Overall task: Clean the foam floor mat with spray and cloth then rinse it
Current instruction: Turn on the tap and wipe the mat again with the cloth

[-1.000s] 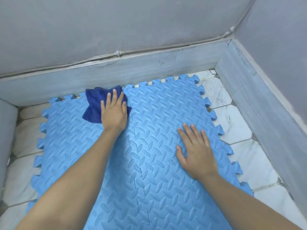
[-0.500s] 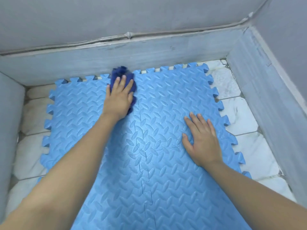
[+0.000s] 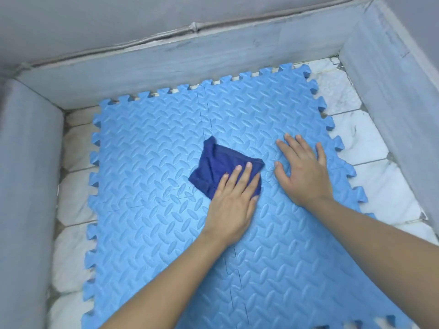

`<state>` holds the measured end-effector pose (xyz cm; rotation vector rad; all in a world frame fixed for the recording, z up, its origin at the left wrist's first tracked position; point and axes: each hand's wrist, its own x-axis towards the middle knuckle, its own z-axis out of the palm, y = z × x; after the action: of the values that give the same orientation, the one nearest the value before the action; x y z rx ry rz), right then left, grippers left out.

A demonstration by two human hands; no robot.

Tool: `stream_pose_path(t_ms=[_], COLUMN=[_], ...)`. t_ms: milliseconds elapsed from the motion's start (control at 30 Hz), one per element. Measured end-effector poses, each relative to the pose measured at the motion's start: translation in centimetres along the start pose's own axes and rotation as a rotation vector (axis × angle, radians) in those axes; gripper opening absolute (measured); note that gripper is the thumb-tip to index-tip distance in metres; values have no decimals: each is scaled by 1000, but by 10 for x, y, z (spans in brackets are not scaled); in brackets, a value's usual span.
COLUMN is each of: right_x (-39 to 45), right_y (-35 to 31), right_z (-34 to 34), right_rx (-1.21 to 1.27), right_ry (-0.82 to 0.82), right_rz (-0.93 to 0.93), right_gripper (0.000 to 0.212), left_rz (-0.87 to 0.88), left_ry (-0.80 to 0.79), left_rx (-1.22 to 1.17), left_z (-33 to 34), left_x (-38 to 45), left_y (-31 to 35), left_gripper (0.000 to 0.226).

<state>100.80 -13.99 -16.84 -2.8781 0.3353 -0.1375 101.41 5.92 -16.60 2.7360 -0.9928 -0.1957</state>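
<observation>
Mid-frame, the left hand (image 3: 231,205) presses the dark blue cloth (image 3: 223,169) flat on the blue foam floor mat (image 3: 152,167), fingers together; the right hand (image 3: 304,172) braces beside it, fingers spread. Overlapping strokes with even pressure should clean best.

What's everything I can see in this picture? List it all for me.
foam mat: one, of interlocking tiles, light blue, flat on the floor, filling most of the view
cloth: one, dark blue, crumpled, on the mat near its middle
floor tiles: several, white marbled, showing around the mat's left and right edges
skirting: grey-blue, along the walls on three sides
left hand: one, flat, pressing on the cloth
right hand: one, flat on the mat, fingers spread, beside the cloth
</observation>
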Motion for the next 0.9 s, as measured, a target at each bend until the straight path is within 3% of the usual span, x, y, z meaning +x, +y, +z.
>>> stream_pose_path(t_ms=[100, 267, 333, 433, 567, 633, 733, 900], right_x=[-1, -1, 0, -26, -115, -131, -126, -130], right_y=[1, 0, -2, -26, -99, -105, -94, -96], right_z=[-3, -2, -1, 0, 17, 18, 15, 16], right_rx=[10, 4, -38, -148, -62, -56, -84, -142], right_ry=[-12, -43, -65, -42, -153, -196, -209, -215], right_rz=[29, 35, 46, 97, -129, -179, -186, -164], right_gripper=[49, 48, 48, 47, 54, 55, 56, 57], left_rz=[11, -487, -580, -503, -109, -63, -238, -770], left_ry=[-53, -25, -29, -12, -41, -78, -39, 7], left_rx=[84, 82, 64, 46, 74, 107, 109, 71], left_z=[-7, -31, -35, -22, -2, 1, -5, -20], left_x=[-46, -166, -196, -200, -177, -181, -208, -284], left_y=[-25, -133, -144, -109, -20, -5, -40, -116], left_gripper=[54, 62, 65, 61, 53, 55, 57, 62])
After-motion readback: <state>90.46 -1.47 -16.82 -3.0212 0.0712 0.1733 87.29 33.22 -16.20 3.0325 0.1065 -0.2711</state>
